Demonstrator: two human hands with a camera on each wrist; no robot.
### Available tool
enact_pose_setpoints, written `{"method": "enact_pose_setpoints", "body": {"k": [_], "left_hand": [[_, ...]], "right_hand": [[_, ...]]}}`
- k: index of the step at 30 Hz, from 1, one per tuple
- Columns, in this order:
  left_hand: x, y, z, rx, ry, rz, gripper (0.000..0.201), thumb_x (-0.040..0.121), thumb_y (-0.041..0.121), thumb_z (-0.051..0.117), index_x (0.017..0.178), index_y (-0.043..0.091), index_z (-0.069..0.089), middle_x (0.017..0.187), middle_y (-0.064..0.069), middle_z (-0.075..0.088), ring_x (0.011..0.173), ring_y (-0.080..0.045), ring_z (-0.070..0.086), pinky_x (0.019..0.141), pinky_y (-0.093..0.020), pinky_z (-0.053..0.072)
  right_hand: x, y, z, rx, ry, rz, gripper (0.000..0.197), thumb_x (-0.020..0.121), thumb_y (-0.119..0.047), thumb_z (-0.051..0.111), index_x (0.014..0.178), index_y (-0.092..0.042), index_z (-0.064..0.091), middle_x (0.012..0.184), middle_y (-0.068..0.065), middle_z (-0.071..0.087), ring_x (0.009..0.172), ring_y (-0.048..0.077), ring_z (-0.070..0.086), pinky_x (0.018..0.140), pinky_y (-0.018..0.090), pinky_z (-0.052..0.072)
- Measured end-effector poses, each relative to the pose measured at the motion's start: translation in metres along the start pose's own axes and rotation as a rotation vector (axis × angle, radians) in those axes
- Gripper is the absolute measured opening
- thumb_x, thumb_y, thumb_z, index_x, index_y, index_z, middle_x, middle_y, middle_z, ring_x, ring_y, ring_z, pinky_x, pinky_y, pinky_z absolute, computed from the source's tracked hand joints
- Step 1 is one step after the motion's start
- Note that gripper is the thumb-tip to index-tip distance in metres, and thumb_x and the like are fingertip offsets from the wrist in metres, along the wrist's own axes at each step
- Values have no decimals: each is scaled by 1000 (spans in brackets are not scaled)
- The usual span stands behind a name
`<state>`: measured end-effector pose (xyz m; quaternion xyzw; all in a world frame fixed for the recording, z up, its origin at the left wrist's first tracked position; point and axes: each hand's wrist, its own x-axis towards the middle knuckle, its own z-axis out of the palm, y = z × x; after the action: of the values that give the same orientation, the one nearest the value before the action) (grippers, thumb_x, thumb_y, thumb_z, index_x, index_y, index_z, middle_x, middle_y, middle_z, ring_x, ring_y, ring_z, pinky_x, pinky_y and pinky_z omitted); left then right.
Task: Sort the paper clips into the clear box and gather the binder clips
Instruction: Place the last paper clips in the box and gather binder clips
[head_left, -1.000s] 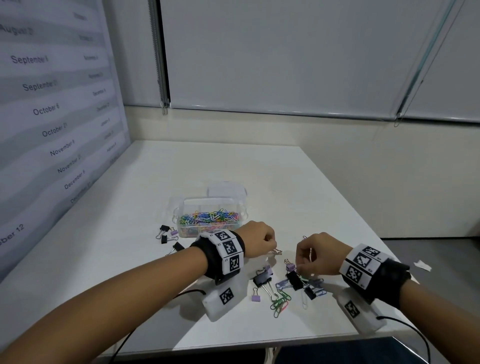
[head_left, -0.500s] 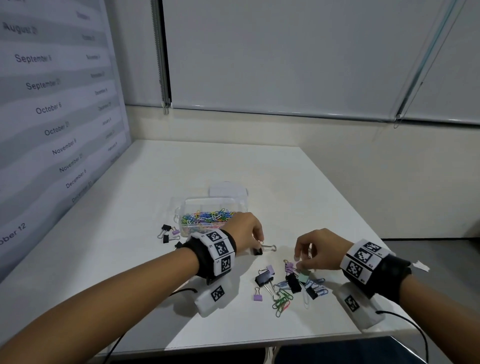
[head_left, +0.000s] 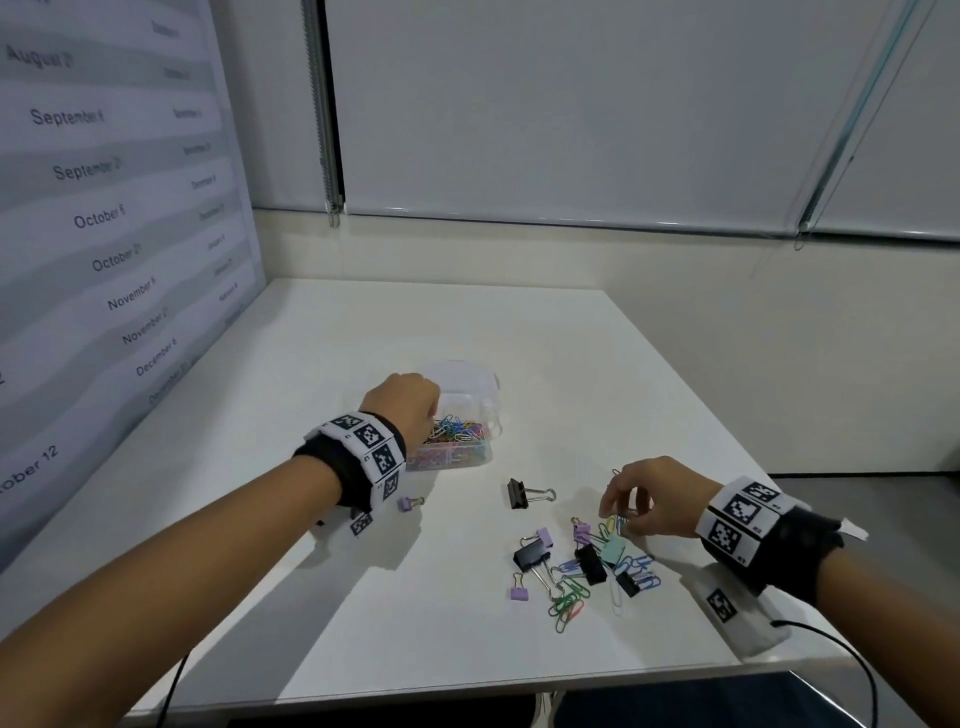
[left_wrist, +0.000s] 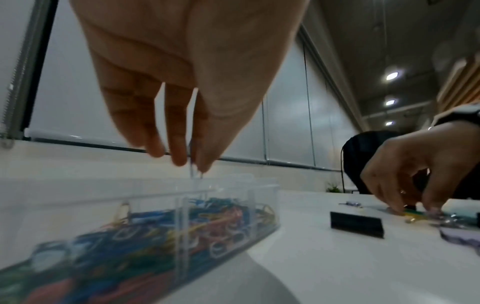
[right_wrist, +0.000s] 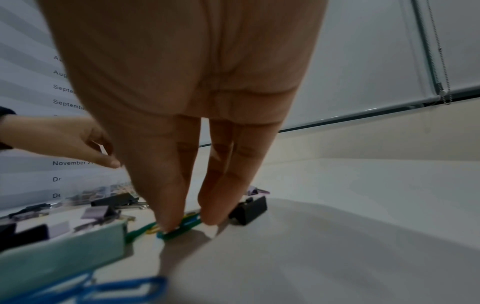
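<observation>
My left hand (head_left: 410, 410) hung over the clear box (head_left: 470, 415), which sat just left of the middle of the white table (head_left: 332, 374), at about ten o'clock from the loose pile. Its fingers (left_wrist: 179, 152) pointed down, bunched together, and in the left wrist view a thin pale wire, seemingly a paper clip (left_wrist: 192, 170), showed between the thumb and fingertips right above the box rim; the blur stopped me from telling whether it was pinched. The box already held a tangle of coloured paper clips (head_left: 457, 431). My right hand (head_left: 654, 499) was down at the pile, at about four o'clock from the box, thumb and fingertips closed in on a green paper clip (right_wrist: 182, 228) that lay flat on the table, with a yellow one just beside it. A mint binder clip (head_left: 615, 550) lay right at six o'clock of those fingertips. A black binder clip (head_left: 519, 493) stood alone between the box and the pile, its wire handles pointing to three o'clock. More black and lilac binder clips mixed with blue and green paper clips lay in the pile (head_left: 582, 571). A small lilac binder clip (head_left: 408, 503) rested near my left wrist, at six o'clock from the box.
</observation>
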<state>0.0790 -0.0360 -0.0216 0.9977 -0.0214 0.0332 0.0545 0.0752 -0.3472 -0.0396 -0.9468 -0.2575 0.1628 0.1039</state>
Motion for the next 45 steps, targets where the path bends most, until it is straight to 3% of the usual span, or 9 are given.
{"method": "enact_pose_setpoints", "body": {"k": [4,10,14,18,24,28,35,40,45], "left_hand": [[0,3,5,27,-62,-38,24,92,15,51,114,12,59,123,-11,50,118,-31,44,92,-40,46],[-28,70,14,-16,77,308,30,89,14,51,118,17,55,120,-4,50,114,-22,43,99,-37,34],[-39,120,20,-99,-148,509,25,91,26,54,113,16,59,114,-7,55,108,-24,51,92,-36,39],[-43,151,31,-147,-339,660,26,85,16,61,109,8,66,108,-15,62,97,-31,59,73,-29,39],[-41,157,36,-226,-355,610,26,87,18,61,111,10,66,112,-12,65,102,-28,59,79,-29,41],[-37,149,37,-292,-372,535,21,83,13,64,103,10,69,106,-8,70,99,-24,62,77,-25,41],[-30,141,36,-269,-433,458,36,78,6,70,113,8,61,109,-10,68,100,-25,63,79,-29,46],[-25,133,32,-185,-348,463,29,85,12,64,113,5,62,113,-15,63,86,-26,62,74,-29,43],[-11,118,29,-151,-259,389,29,90,9,55,118,6,56,124,-14,59,114,-29,53,88,-33,42]], "right_hand": [[-3,0,-1,21,10,8,25,76,-7,68,90,-27,72,88,-5,68,64,1,57,71,19,50],[0,3,-1,-5,-7,87,27,71,-10,69,90,-29,72,73,-15,61,61,-1,55,74,25,55],[1,-4,-1,18,-17,45,31,73,-8,70,99,-26,70,79,-15,59,66,6,58,72,24,54],[6,-3,4,-17,-29,37,29,72,-9,70,100,-15,67,95,-3,61,82,15,63,79,27,49],[7,2,2,-3,-24,80,15,70,-12,73,78,-24,70,78,-3,66,79,15,64,73,23,48],[7,3,2,15,-1,76,34,72,-17,73,58,-41,54,73,-6,64,75,12,62,70,20,49],[7,2,1,75,-19,86,17,71,-16,75,66,-27,64,83,1,72,79,15,68,63,15,47],[7,0,2,108,-21,82,12,74,-10,69,79,-21,68,63,-15,62,54,-5,57,65,15,48],[5,-3,2,109,-48,90,13,78,-8,65,75,-20,66,61,-11,62,43,-6,55,61,13,49]]}}
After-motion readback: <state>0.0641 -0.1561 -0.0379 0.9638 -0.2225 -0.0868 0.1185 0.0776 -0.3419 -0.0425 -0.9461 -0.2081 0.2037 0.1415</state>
